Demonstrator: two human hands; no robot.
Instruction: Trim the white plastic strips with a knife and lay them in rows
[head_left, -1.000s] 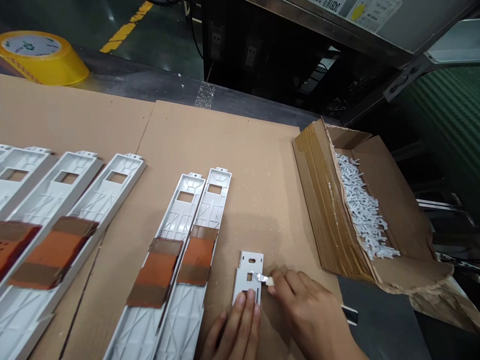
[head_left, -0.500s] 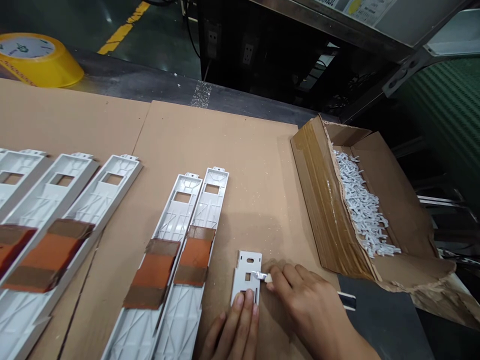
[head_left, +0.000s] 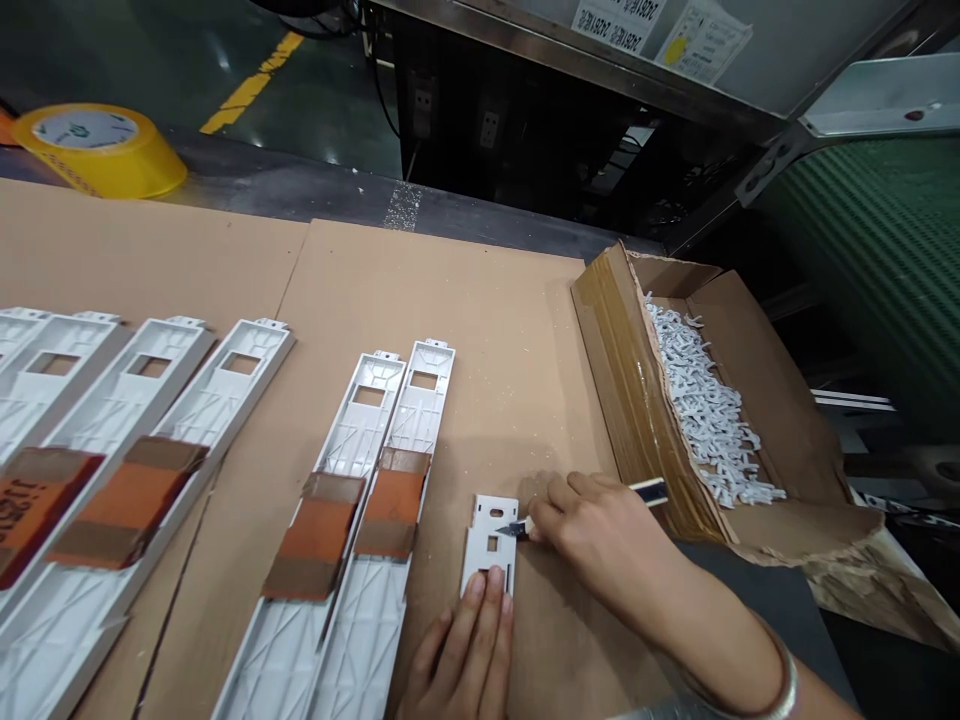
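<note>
A small white plastic plate [head_left: 480, 545] with several cut-outs lies flat on the cardboard near the bottom centre. The fingers of my left hand [head_left: 469, 650] stretch across its near end and press on it; they hide that part. My right hand [head_left: 596, 535] is closed round a craft knife [head_left: 514, 528]. Its blade tip is over the plate, just above the small square hole; whether it touches the surface I cannot tell. The rear end of the knife's pale handle sticks out behind the hand.
Two long white plastic strips [head_left: 367, 630] with orange-brown pads lie to the left, and several more [head_left: 199, 420] farther left. An open cardboard box [head_left: 622, 390] of small white plastic pieces [head_left: 705, 410] stands at right. A yellow tape roll [head_left: 142, 160] sits at the far left.
My right hand has shifted slightly up with the knife, and the blade has moved from the square hole to just above it. My left hand stays on the plate. The camera view has shifted a little.
</note>
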